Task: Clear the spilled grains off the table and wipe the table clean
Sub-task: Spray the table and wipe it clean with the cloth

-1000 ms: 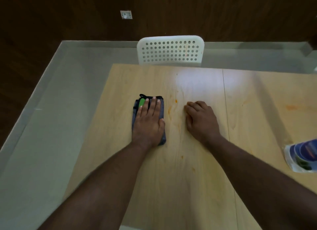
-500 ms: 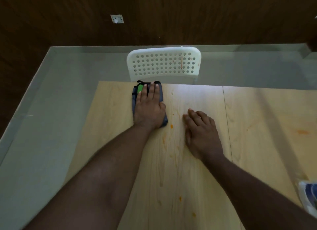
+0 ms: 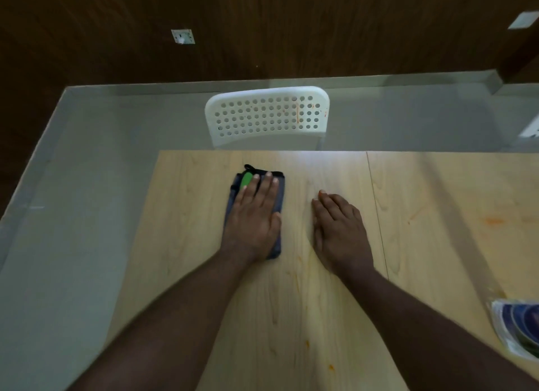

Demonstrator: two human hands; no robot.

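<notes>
While the person is leaning over the pale wooden desk (image 3: pixel 180 230), the left hand (image 3: pixel 252 218) is lying flat on a folded dark grey-blue cloth with a green tag and black loop (image 3: pixel 279 186), its fingers (image 3: pixel 267 186) straight, close together and pressing down rather than gripping. That cloth is sitting under the palm and fingers, its far edge and loop showing just beyond the fingertips, near the desk's far edge. Beside it, apart from the cloth, the right hand (image 3: pixel 339 230) is resting palm down on bare wood, its fingers (image 3: pixel 328 208) relaxed, slightly spread and holding nothing. Faint orange smears and specks (image 3: pixel 331 367) are showing on the wood nearer than both wrists, and a larger orange stain (image 3: pixel 494 220) is lying well off to the right of the right fingers. Beyond the fingertips, a white perforated plastic chair back (image 3: pixel 267 115) is standing against the desk's far edge. A blue and white printed packet (image 3: pixel 517 329) is lying at the right edge, partly cut off.
</notes>
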